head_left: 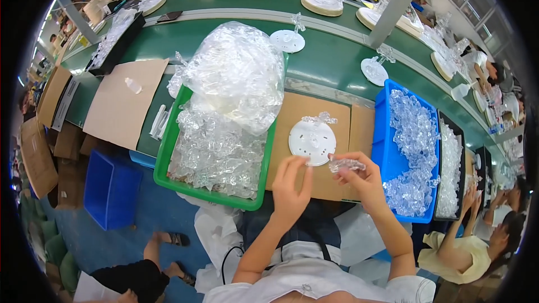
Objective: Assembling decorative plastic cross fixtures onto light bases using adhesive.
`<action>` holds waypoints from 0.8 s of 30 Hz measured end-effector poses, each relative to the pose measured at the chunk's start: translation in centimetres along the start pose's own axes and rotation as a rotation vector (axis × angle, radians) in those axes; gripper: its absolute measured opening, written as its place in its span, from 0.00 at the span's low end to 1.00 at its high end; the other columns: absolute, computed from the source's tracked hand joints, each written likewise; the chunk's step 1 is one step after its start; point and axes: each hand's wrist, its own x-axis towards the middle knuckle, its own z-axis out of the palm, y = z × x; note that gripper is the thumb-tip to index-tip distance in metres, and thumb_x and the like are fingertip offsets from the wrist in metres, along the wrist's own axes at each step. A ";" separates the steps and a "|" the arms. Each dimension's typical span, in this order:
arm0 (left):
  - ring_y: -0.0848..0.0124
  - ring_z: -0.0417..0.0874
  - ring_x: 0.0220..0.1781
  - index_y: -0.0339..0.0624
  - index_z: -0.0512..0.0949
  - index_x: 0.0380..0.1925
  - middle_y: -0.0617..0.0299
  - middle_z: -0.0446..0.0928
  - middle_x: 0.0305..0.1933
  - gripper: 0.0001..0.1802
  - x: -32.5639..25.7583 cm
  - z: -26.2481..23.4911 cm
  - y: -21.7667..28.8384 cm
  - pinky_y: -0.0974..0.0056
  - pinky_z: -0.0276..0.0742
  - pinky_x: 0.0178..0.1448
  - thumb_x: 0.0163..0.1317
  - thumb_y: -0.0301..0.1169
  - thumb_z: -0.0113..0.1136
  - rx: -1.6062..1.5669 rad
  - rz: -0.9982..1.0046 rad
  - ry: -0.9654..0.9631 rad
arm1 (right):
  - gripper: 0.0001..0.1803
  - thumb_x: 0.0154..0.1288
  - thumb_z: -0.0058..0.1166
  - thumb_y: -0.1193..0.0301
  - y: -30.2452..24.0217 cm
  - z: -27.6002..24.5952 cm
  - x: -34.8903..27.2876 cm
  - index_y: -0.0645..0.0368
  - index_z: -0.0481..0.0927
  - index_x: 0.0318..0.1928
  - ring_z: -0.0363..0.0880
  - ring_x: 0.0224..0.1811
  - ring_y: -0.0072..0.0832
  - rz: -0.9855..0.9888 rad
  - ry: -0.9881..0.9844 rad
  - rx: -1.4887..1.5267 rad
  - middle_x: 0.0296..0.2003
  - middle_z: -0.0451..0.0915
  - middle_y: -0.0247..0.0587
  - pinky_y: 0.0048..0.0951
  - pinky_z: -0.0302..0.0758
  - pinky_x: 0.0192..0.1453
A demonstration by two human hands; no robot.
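Observation:
My right hand (362,179) pinches a clear plastic piece (346,164) between thumb and fingers, just beside the near right edge of a white round disc (310,145). The disc lies on brown cardboard, with small slots in its face and a clear part (321,118) standing at its far edge. By the disc's near left edge is my left hand (290,188), its fingers bent and a little apart. Whether its fingertips touch the disc is hard to make out. Nothing shows in that hand.
Left stands a green tray (261,193) of clear parts with a full plastic bag (236,73) on it. A blue bin (387,134) of clear parts is at right, a black bin (461,179) beyond. White discs (288,41) rest on the green conveyor (331,45). People work at far right.

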 end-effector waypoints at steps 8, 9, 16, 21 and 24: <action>0.45 0.60 0.62 0.30 0.66 0.55 0.41 0.62 0.59 0.32 1.6 5.7 -10.1 0.47 0.56 0.64 0.54 0.35 0.65 0.567 -0.129 -0.053 | 0.11 0.65 0.52 0.73 4.0 0.9 -1.3 0.60 0.74 0.47 0.77 0.45 0.22 0.092 0.054 0.875 0.57 0.72 0.52 0.19 0.76 0.46; 0.45 0.59 0.62 0.31 0.66 0.54 0.41 0.62 0.58 0.31 1.6 5.5 -9.7 0.46 0.55 0.64 0.52 0.34 0.66 0.554 -0.145 -0.080 | 0.11 0.65 0.52 0.73 4.8 0.9 -1.2 0.60 0.74 0.47 0.77 0.45 0.22 0.094 0.061 0.875 0.57 0.72 0.52 0.19 0.76 0.46; 0.54 0.65 0.59 0.33 0.68 0.46 0.48 0.69 0.51 0.26 0.8 4.7 -7.9 0.53 0.62 0.62 0.48 0.24 0.68 0.195 -0.528 0.004 | 0.15 0.62 0.54 0.77 8.0 3.9 0.9 0.58 0.71 0.50 0.73 0.53 0.25 0.086 0.222 0.640 0.58 0.70 0.48 0.23 0.74 0.51; 0.74 0.77 0.45 0.33 0.69 0.50 0.61 0.75 0.45 0.20 -1.5 2.8 -3.8 0.70 0.73 0.51 0.57 0.21 0.61 -0.648 -0.617 0.160 | 0.25 0.56 0.57 0.84 7.8 3.5 0.3 0.60 0.67 0.54 0.72 0.53 0.26 -0.023 0.331 0.452 0.55 0.72 0.43 0.27 0.74 0.53; 0.74 0.75 0.49 0.30 0.71 0.51 0.58 0.74 0.49 0.17 -2.2 1.8 -1.9 0.70 0.71 0.53 0.61 0.20 0.56 -0.709 -0.621 0.083 | 0.29 0.53 0.60 0.83 6.1 3.5 -0.8 0.64 0.67 0.57 0.74 0.52 0.28 -0.013 0.347 0.360 0.51 0.74 0.42 0.29 0.74 0.54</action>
